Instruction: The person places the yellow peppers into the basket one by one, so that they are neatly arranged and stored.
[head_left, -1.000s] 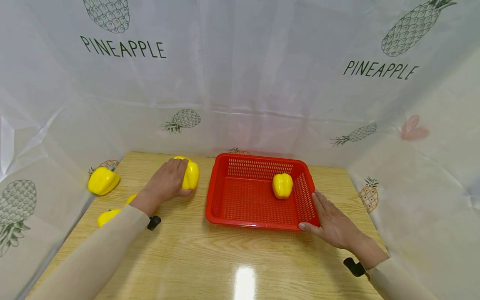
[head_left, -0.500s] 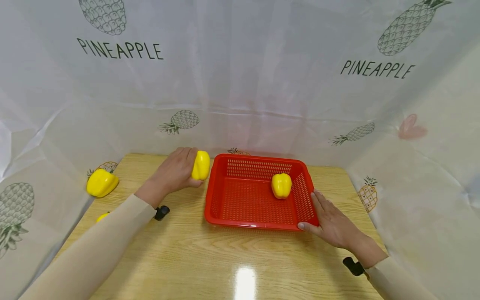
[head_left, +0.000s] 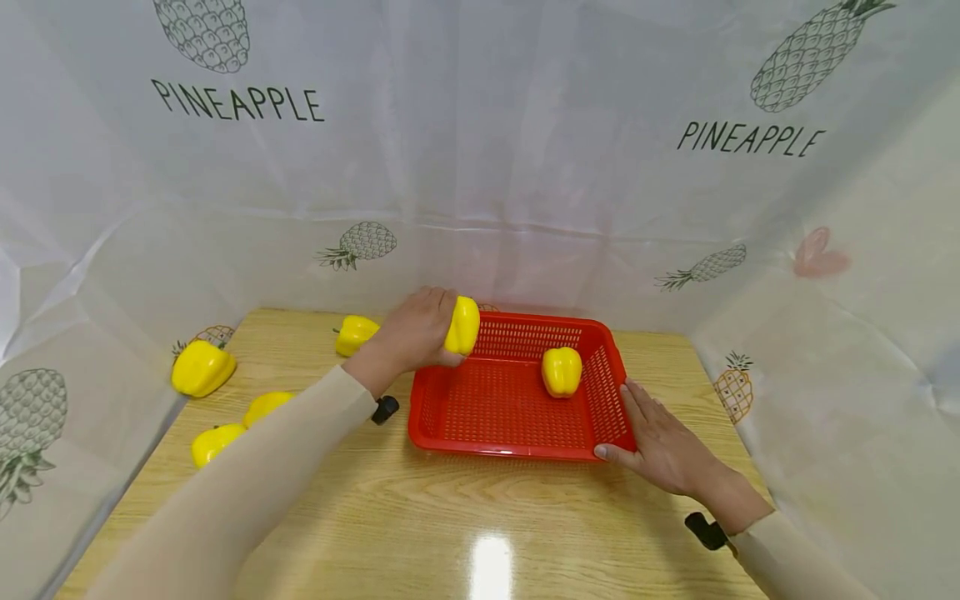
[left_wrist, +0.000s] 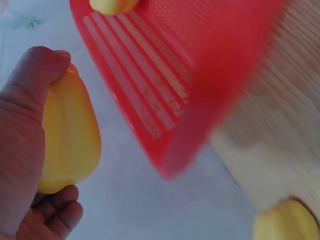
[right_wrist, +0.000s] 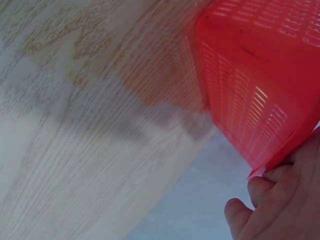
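My left hand point(head_left: 423, 329) grips a yellow bell pepper point(head_left: 462, 326) over the left back part of a red plastic basket point(head_left: 510, 452). In the left wrist view, thumb and fingers are curled round the held pepper point(left_wrist: 72, 135), which appears beside the basket's rim. Another yellow bell pepper point(head_left: 562, 372) lies inside the basket near its right wall. My right hand point(head_left: 671, 450) rests against the basket's right rim, fingers fairly straight and thumb at the front corner. The right wrist view shows its fingers point(right_wrist: 260, 190) right at the rim.
Several more yellow bell peppers lie on the wooden table point(head_left: 420, 525): one at the back point(head_left: 356, 334), one at the left edge point(head_left: 202, 368), and two partly behind the left sleeve point(head_left: 300, 467). A white pineapple-printed sheet point(head_left: 480, 150) hangs around the back and sides.
My left hand has carried the bell pepper up and to the right, from the table to over the basket. The pepper behind it now shows. The right hand stays at the rim.
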